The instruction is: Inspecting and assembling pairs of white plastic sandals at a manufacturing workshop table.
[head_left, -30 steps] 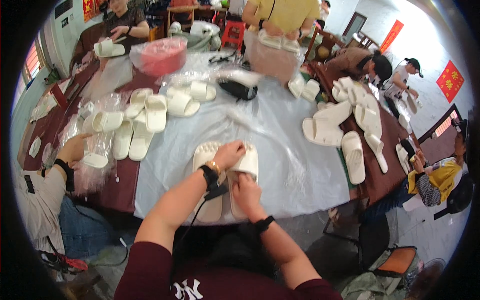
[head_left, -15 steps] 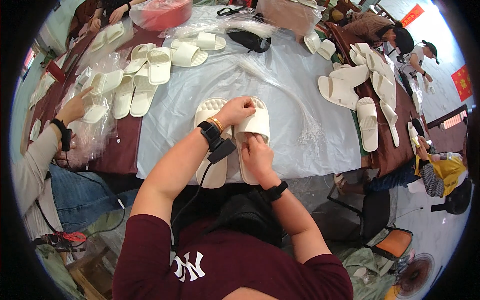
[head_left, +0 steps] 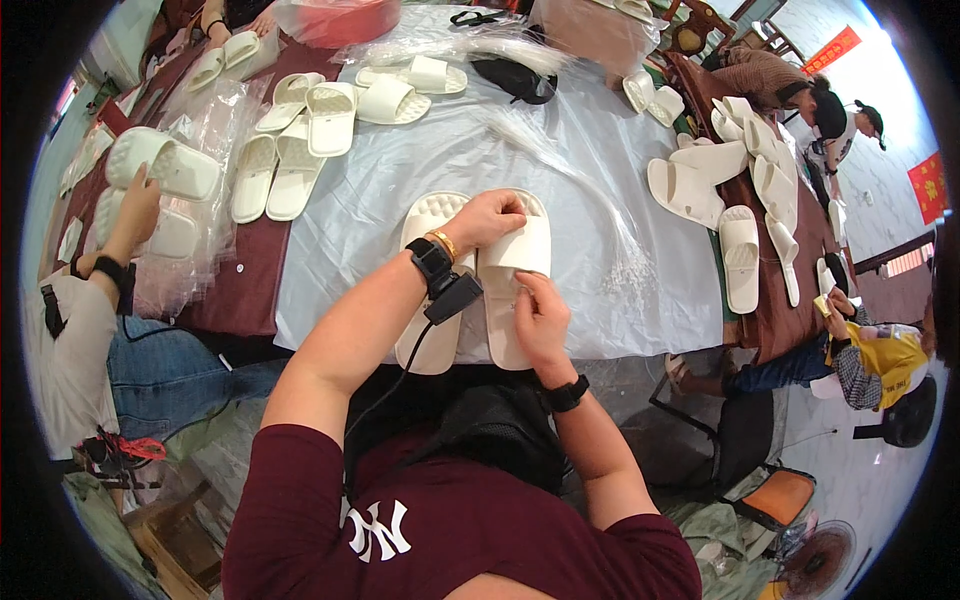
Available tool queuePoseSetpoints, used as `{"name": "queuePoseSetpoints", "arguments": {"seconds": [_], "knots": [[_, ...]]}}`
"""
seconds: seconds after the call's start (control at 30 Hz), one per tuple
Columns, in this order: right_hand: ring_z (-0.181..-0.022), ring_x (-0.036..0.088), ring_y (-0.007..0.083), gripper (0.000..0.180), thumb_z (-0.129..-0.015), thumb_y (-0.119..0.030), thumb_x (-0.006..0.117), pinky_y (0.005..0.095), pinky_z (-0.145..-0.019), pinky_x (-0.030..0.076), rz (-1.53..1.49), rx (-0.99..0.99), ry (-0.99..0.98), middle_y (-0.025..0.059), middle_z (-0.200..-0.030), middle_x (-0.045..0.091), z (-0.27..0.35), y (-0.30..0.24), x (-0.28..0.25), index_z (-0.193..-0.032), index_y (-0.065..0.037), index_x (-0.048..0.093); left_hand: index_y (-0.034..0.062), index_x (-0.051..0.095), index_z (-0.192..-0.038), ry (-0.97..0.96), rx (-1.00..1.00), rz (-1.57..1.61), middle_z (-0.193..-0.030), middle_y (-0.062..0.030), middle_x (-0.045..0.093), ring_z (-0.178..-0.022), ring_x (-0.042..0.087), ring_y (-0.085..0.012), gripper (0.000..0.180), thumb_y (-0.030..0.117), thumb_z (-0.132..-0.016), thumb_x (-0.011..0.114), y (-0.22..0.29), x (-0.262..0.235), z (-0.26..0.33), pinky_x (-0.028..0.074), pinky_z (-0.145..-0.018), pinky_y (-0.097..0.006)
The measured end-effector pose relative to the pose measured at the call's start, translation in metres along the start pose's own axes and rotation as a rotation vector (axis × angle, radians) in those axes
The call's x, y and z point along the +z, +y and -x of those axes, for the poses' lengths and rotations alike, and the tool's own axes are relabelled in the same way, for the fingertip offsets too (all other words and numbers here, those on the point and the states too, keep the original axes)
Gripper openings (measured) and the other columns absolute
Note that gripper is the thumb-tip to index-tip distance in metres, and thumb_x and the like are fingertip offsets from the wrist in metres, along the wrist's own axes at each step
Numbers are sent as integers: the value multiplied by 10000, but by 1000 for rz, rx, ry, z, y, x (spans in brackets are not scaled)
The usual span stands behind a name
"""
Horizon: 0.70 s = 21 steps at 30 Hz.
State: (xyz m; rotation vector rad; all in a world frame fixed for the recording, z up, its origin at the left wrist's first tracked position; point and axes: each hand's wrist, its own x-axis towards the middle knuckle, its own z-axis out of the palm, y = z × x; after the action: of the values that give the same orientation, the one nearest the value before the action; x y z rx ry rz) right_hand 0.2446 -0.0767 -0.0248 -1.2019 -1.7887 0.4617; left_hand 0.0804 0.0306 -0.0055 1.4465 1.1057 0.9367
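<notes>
In front of me at the table's near edge lies a pair of cream slide slippers. My left hand (head_left: 488, 218) rests over the strap of the right slipper (head_left: 520, 250), its fingers curled and pinched together. Whatever they hold is hidden. My left forearm and wrist cover part of the left slipper (head_left: 432, 350). Beside the near edge of the same strap is my right hand (head_left: 541, 315), with thumb and index finger pinched. Anything between those fingertips is too small to make out.
A bundle of thin clear strands (head_left: 590, 190) fans across the grey plastic sheet (head_left: 400, 165). More slippers lie at left (head_left: 290, 165) and right (head_left: 740, 260). A co-worker's hand (head_left: 140, 210) holds slippers at far left. A black pouch (head_left: 512, 78) lies at the back.
My right hand has drawn out from under the strap, slightly toward me and to the right. My left hand stays at the strap. The co-worker at left has lifted a slipper.
</notes>
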Motion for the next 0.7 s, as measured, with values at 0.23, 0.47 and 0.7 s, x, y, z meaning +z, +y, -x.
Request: {"name": "queuePoseSetpoints", "arguments": {"seconds": [0.23, 0.47, 0.7], "knots": [[-776, 586, 115, 170, -872, -37, 544, 265, -687, 472, -128, 216, 114, 74, -928, 663, -57, 8, -16, -1014, 14, 621, 41, 602, -846, 3, -17, 47, -793, 19, 579, -725, 507, -75, 49, 88, -852, 612, -4, -2, 0, 446, -677, -238], [-825, 617, 157, 331, -848, -74, 591, 258, -724, 486, -590, 524, 73, 139, -995, 644, -114, 40, 15, -1146, 63, 541, 33, 614, -818, 34, -6, 73, -771, -10, 608, -720, 541, -100, 83, 107, -809, 650, -16, 0, -6, 459, -671, -259], [-783, 605, 138, 373, -808, -66, 646, 242, -675, 477, -718, 581, 65, 111, -915, 637, -133, 48, 23, -1140, 70, 545, 39, 611, -826, 32, -18, 45, -778, 15, 589, -722, 518, -75, 58, 92, -848, 623, -5, 1, -1, 447, -672, -240]]}}
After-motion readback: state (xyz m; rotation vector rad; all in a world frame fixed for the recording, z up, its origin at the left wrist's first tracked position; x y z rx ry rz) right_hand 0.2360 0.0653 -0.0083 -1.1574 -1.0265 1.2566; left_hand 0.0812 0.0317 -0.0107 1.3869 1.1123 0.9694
